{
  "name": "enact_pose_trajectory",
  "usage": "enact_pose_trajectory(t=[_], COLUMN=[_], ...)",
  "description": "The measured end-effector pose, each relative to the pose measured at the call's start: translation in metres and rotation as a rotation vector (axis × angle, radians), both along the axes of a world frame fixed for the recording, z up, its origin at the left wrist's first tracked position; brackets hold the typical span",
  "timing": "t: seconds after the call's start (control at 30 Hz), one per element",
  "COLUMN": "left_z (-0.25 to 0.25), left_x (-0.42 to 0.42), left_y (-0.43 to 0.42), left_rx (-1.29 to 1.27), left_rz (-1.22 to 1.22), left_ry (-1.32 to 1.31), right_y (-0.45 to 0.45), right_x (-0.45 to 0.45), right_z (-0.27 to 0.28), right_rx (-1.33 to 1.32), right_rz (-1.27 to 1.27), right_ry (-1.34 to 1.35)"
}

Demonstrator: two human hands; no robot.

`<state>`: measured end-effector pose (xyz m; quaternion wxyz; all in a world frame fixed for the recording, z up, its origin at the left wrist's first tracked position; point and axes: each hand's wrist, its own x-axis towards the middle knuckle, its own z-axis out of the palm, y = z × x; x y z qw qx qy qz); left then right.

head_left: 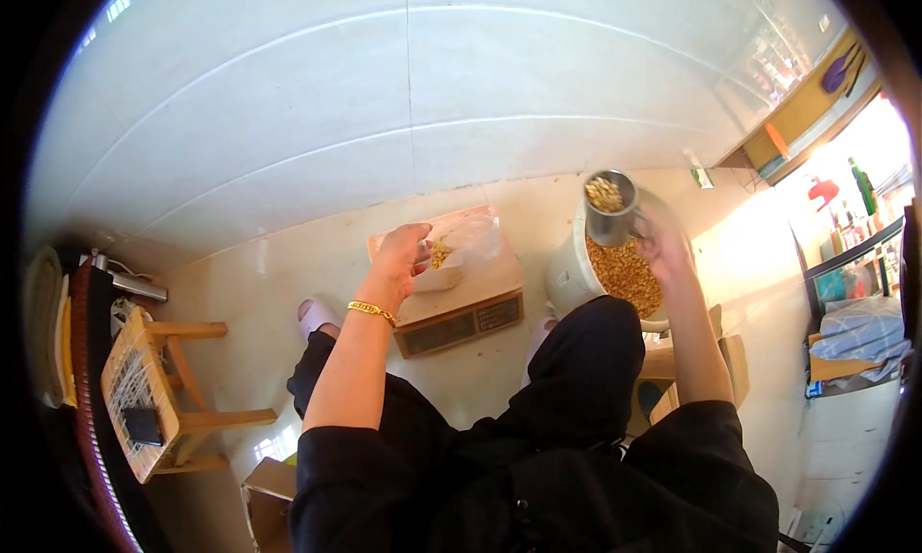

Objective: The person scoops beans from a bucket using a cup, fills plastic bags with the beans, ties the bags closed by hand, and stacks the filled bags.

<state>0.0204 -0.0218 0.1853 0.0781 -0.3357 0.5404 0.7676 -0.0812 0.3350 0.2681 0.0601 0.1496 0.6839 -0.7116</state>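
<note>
My right hand [655,238] is closed round the handle of a metal mug [612,228], which holds pale yellow kernels or nuts. The mug is over the back edge of a white bucket [573,275] holding many golden-brown pieces. At the centre, my left hand [408,255] has its fingers curled at a clear plastic bag [471,241] with a few yellow pieces [441,253] in its opening. The bag rests on a wooden box [461,308] on the floor.
A wooden stool [158,399] with a woven seat stands at the left, a black phone-like object [143,425] on it. An open cardboard box [269,495] is at the lower left. A tiled wall [384,83] rises ahead. Shelves with cloth [860,332] stand at the right.
</note>
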Motion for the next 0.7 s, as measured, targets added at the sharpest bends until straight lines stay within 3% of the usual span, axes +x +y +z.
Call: enact_pose_trajectory(t=[0.17,0.37,0.5,0.63,0.7], left_z=[0.001,-0.001,0.000,-0.001,0.002], left_x=[0.008,0.017,0.020,0.022,0.023], left_y=[-0.002,-0.010,-0.017,-0.025,-0.027], left_rx=[-0.002,0.028,0.149,0.213,0.231], left_rz=[0.045,0.093,0.196,0.303,0.278], left_ry=[0.004,-0.005,-0.009,-0.043,-0.037], right_y=[-0.070,-0.173,-0.210,-0.213,-0.211], right_x=[-0.021,-0.014,-0.001,-0.003,-0.007], right_z=[-0.008,-0.039,-0.071,-0.103,-0.113], right_rx=[-0.206,-0.276,-0.196,0.079,0.360], right_rz=[0.387,0.518,0.561,0.707,0.803], right_ry=[-0.196,-0.252,-0.328,-0.378,-0.341])
